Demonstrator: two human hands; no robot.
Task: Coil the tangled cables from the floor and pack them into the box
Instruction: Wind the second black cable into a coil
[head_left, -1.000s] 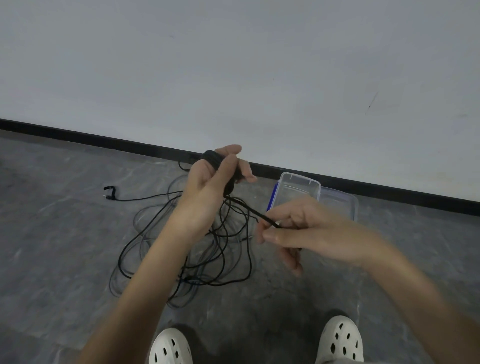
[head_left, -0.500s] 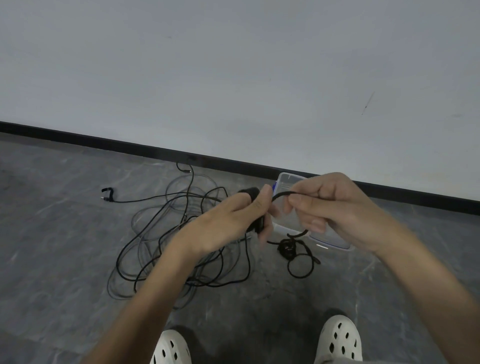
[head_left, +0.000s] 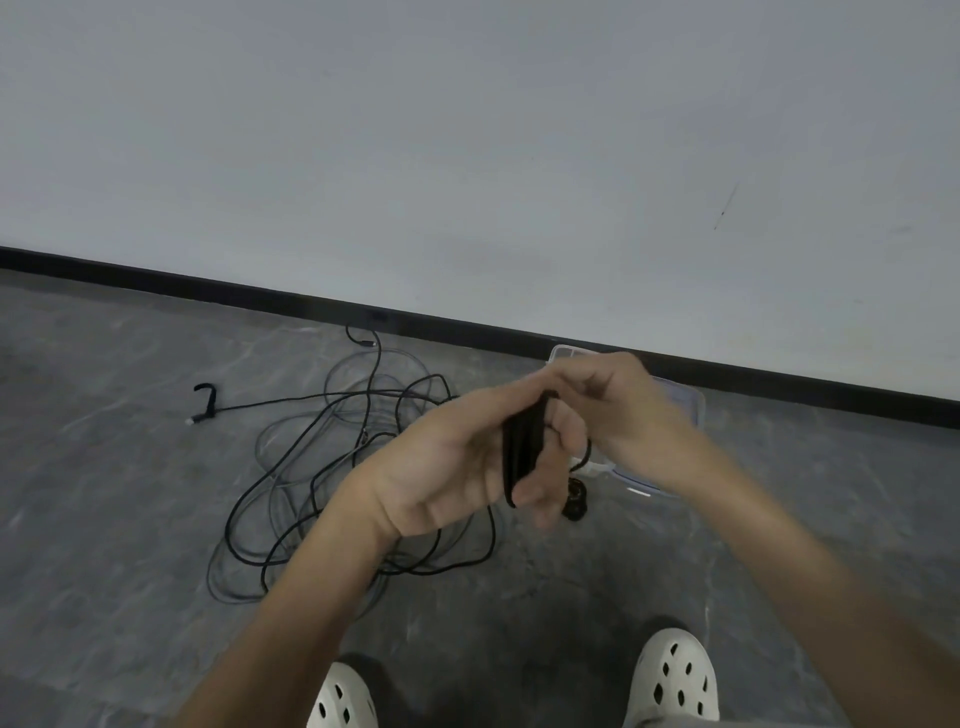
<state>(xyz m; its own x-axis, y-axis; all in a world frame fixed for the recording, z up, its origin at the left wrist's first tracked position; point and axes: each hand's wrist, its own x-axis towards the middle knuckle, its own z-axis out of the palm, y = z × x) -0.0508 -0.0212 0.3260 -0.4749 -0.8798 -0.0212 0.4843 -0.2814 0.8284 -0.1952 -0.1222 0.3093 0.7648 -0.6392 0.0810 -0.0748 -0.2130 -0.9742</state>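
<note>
"While the black coil (head_left: 521, 452) is held up above the floor (head_left: 104, 493), by what is it gripped?"

"It is gripped by the left hand (head_left: 452, 467). The loops are passed over the fingers, which are bent around them. The coil's upper end is pinched by the curled fingers of the right hand (head_left: 623, 410) — though the exact hold is smeared by motion blur."

"And where are the others found?"

"A loose tangle of cables (head_left: 332, 467) is spread on the floor to the left. A small wound bundle (head_left: 574, 501) is seen just beside the clear box (head_left: 688, 408) — the box is set against the skirting (head_left: 467, 325) and mostly hidden behind the right hand."
</note>
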